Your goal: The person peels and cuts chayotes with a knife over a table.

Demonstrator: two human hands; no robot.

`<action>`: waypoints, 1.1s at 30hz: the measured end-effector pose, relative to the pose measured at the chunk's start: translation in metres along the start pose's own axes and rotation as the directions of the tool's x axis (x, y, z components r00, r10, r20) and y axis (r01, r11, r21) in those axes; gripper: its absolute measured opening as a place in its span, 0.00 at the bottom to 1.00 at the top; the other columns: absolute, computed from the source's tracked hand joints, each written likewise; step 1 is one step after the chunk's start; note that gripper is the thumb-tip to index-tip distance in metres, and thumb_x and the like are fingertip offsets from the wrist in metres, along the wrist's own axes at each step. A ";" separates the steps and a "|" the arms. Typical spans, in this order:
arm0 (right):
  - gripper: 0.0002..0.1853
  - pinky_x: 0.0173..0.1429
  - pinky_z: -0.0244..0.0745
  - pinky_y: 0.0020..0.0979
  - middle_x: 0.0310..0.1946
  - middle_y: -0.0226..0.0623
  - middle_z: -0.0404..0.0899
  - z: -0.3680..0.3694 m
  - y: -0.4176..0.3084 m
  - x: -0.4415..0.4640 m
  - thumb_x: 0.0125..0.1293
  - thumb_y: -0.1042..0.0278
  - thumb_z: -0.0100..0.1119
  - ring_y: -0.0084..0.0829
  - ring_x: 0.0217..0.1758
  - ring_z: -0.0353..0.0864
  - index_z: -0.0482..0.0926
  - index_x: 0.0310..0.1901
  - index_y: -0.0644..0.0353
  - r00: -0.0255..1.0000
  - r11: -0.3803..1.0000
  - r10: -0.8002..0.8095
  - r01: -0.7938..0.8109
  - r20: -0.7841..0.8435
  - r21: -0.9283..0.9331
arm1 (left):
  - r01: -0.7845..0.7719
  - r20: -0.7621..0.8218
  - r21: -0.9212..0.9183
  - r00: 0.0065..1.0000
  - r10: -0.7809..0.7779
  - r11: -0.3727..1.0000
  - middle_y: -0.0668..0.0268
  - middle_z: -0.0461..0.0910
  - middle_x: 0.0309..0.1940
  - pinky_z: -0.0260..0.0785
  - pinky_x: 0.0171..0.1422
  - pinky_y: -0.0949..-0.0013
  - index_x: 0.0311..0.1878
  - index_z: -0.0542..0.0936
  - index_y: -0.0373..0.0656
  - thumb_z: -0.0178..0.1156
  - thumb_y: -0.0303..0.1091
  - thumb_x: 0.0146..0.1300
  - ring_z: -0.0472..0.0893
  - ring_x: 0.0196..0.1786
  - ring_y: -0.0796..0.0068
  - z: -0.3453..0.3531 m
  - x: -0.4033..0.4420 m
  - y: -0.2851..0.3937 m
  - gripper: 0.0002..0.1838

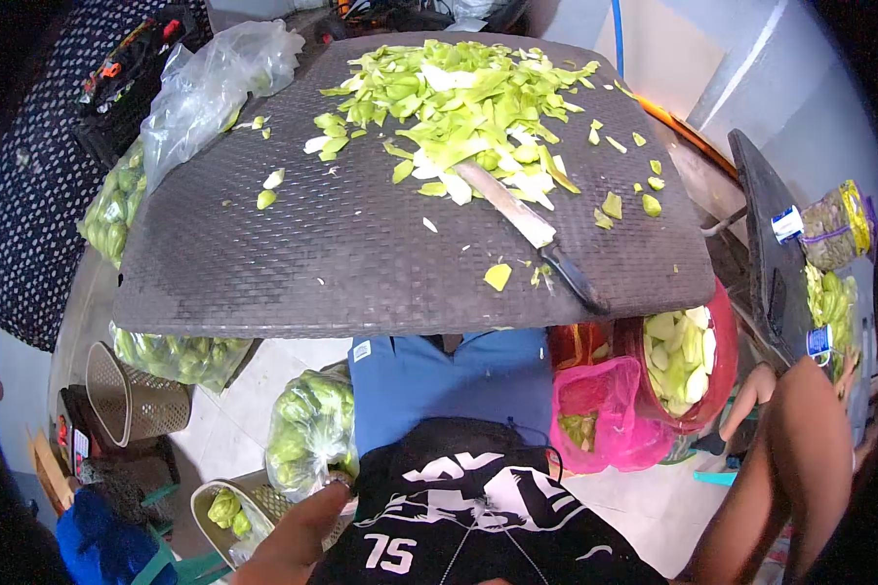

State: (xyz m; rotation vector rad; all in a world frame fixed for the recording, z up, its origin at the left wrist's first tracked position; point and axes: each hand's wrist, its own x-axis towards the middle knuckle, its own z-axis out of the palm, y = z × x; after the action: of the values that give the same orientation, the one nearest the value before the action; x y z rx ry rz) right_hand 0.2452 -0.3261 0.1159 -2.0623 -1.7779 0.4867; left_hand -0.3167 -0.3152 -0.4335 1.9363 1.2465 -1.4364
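My left hand (pixel 330 499) is low in front of me, beside my black shirt. It is at the lower edge of a clear plastic bag (pixel 307 429) of green chayotes. My fingers are mostly hidden, and I cannot make out whether they grip the bag. At the right, a bent bare limb (pixel 800 458) rises, probably my right arm; my right hand does not show. A knife (pixel 527 229) with a black handle lies on the dark woven-pattern table (pixel 263 253), its blade tip against a heap of green peels (pixel 468 102).
Under the table's right edge are a red basin (pixel 720 361) of peeled pieces and a pink bag (pixel 615 419). Beige baskets (pixel 132 395) and bagged chayotes (pixel 117 210) stand left. A clear bag (pixel 215 88) lies on the table's left corner. Another person's leg (pixel 751 395) shows right.
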 end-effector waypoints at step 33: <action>0.22 0.49 0.77 0.45 0.38 0.49 0.81 0.140 0.052 0.161 0.60 0.58 0.77 0.49 0.44 0.83 0.79 0.44 0.65 0.919 0.997 -0.077 0.060 -0.387 -0.056 | -0.405 -0.760 -0.491 0.632 0.152 -0.772 0.51 0.79 0.51 0.84 0.55 0.36 0.61 0.71 0.42 0.78 0.29 0.40 0.84 0.56 0.43 -0.318 -0.289 -0.034 0.41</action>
State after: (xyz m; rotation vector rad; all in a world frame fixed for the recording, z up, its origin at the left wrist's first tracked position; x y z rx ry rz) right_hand 0.2448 -0.1659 -0.0344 -1.9485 -1.6224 0.0095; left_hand -0.1950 -0.1738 -0.0446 0.5910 0.6433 0.7380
